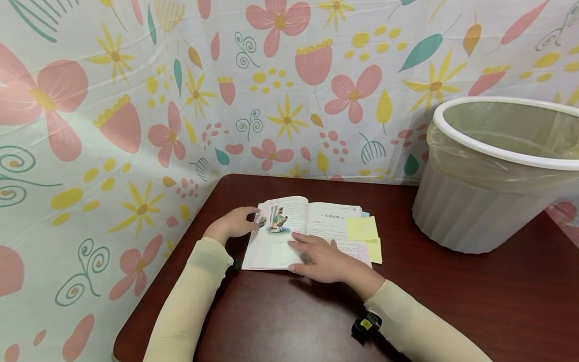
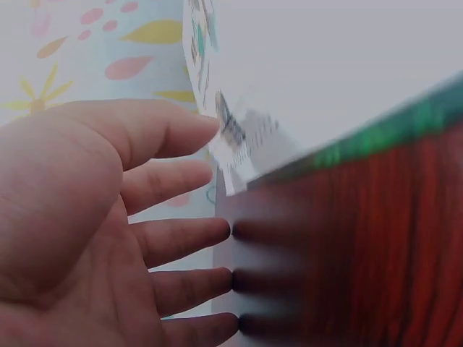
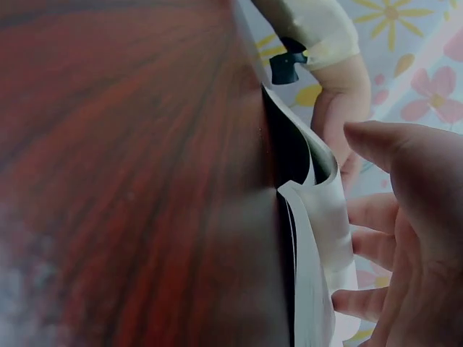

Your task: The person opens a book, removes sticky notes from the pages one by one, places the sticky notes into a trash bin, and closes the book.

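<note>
An open book (image 1: 271, 251) lies on the dark red table, with a cartoon picture on its left page and printed text on the right. My left hand (image 1: 235, 222) is at the book's left edge; in the left wrist view its thumb (image 2: 192, 131) touches the page edge and the other fingers stretch out nearly straight. Across the lower middle of the book, my right hand (image 1: 323, 259) rests with spread fingers near the centre fold. In the right wrist view the pages (image 3: 329, 210) arch up beside those fingers.
Yellow sticky notes (image 1: 362, 229) stick out from the right page's edge. A pale ribbed waste bin (image 1: 470, 211) with a white rim and a clear liner stands at the right of the table (image 1: 271, 317). Flower-patterned sheeting (image 1: 289, 100) hangs behind and at the left.
</note>
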### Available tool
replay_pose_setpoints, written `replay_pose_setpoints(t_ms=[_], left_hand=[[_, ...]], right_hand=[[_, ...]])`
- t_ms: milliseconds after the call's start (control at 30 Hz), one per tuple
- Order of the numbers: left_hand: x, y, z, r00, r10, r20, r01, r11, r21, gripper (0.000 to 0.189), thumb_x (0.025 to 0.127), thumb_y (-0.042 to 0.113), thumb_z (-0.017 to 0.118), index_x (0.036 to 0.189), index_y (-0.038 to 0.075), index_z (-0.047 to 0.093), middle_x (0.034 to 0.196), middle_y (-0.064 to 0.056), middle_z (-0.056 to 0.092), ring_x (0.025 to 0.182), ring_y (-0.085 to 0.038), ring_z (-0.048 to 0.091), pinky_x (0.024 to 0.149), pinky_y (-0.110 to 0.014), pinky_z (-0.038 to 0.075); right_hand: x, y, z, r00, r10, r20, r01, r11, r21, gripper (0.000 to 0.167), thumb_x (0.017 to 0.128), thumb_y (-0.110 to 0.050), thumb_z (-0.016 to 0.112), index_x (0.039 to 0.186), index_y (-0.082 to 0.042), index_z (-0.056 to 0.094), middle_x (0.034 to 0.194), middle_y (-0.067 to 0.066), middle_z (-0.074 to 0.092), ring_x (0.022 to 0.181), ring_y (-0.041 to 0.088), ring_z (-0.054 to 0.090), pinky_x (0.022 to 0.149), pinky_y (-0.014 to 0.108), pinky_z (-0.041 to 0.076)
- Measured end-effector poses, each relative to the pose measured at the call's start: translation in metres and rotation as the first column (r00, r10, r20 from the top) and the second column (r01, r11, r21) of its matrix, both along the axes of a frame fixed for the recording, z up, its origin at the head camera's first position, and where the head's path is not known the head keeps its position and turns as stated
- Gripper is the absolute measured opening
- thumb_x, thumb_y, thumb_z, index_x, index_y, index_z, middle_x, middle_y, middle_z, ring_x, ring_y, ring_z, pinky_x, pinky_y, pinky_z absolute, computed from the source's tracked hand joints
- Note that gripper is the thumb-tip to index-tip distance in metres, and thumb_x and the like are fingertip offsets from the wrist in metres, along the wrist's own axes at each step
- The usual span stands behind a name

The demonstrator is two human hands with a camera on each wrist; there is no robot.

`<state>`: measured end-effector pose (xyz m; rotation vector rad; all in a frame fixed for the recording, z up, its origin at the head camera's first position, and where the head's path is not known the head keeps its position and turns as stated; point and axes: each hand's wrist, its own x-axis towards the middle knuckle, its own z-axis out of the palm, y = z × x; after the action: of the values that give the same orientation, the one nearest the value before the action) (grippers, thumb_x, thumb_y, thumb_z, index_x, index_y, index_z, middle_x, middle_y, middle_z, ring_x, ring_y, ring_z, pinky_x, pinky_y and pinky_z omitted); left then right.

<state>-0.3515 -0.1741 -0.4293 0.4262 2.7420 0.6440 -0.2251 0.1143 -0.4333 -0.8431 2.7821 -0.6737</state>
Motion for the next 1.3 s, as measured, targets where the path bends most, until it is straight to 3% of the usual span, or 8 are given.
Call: replay_pose_setpoints(t_ms=[267,500,633,767,967,1167,1300], left_hand=[[0.006,0.020,0.003,0.998,-0.062,0.028,0.060,0.996,0.066,0.059,0.100,0.028,0.059,0.157,0.028,0.045,0.162,-0.008,0.045,0.150,-0.030,0.041,0.120,-0.053,0.038],[0.014,0.034,0.005,0.991,-0.110,0.071,0.104,0.991,0.082,0.062,0.102,0.035,0.058,0.160,0.032,0.038,0.174,-0.009,0.015,0.161,-0.032,0.016,0.127,-0.054,0.024],[0.018,0.041,0.006,0.982,-0.176,0.062,0.169,0.981,0.095,0.063,0.103,0.034,0.056,0.162,0.029,0.034,0.174,-0.009,0.012,0.162,-0.030,0.013,0.128,-0.054,0.022],[0.023,0.048,0.010,0.969,-0.244,0.027,0.240,0.966,0.100,0.061,0.104,0.030,0.053,0.162,0.022,0.035,0.173,-0.010,0.018,0.162,-0.028,0.013,0.129,-0.051,0.022],[0.034,0.062,0.019,0.954,-0.295,-0.044,0.299,0.946,0.124,0.054,0.106,0.027,0.051,0.158,0.016,0.043,0.169,-0.013,0.029,0.161,-0.028,0.018,0.129,-0.047,0.021],[0.043,0.074,0.025,0.948,-0.288,-0.133,0.310,0.930,0.199,0.048,0.107,0.026,0.051,0.154,0.016,0.051,0.163,-0.009,0.043,0.156,-0.028,0.032,0.127,-0.048,0.029],[0.047,0.078,0.026,0.948,-0.280,-0.150,0.309,0.920,0.242,0.046,0.107,0.027,0.052,0.152,0.016,0.053,0.156,-0.005,0.053,0.149,-0.026,0.044,0.120,-0.048,0.039]], right_hand=[[-0.003,-0.002,-0.004,0.998,-0.006,0.055,0.002,0.998,0.065,0.072,0.098,-0.062,0.057,0.160,-0.030,0.038,0.172,-0.009,0.023,0.158,0.042,0.020,0.108,0.088,0.013],[-0.004,0.000,-0.004,0.997,-0.001,0.082,-0.003,0.999,0.048,0.070,0.100,-0.064,0.050,0.161,-0.032,0.036,0.172,-0.011,0.021,0.159,0.046,0.012,0.109,0.088,0.010],[-0.005,0.003,-0.001,0.993,0.013,0.119,-0.012,1.000,-0.004,0.070,0.103,-0.063,0.046,0.162,-0.028,0.034,0.172,-0.009,0.019,0.159,0.045,0.013,0.110,0.087,0.006],[-0.006,0.007,0.001,0.989,0.029,0.148,-0.021,0.998,-0.054,0.070,0.105,-0.061,0.044,0.163,-0.025,0.030,0.173,-0.008,0.017,0.160,0.044,0.011,0.111,0.087,0.003],[-0.009,0.014,0.002,0.986,0.057,0.154,-0.037,0.991,-0.128,0.065,0.109,-0.048,0.043,0.165,-0.022,0.026,0.172,-0.002,0.020,0.159,0.046,0.012,0.111,0.086,0.007],[-0.012,0.021,0.005,0.982,0.089,0.164,-0.055,0.977,-0.205,0.061,0.109,-0.032,0.048,0.164,-0.016,0.027,0.171,0.006,0.026,0.158,0.047,0.016,0.124,0.067,0.018],[-0.012,0.027,0.005,0.975,0.109,0.191,-0.060,0.967,-0.247,0.057,0.109,-0.024,0.047,0.163,-0.014,0.031,0.170,0.008,0.027,0.158,0.043,0.019,0.126,0.060,0.022]])
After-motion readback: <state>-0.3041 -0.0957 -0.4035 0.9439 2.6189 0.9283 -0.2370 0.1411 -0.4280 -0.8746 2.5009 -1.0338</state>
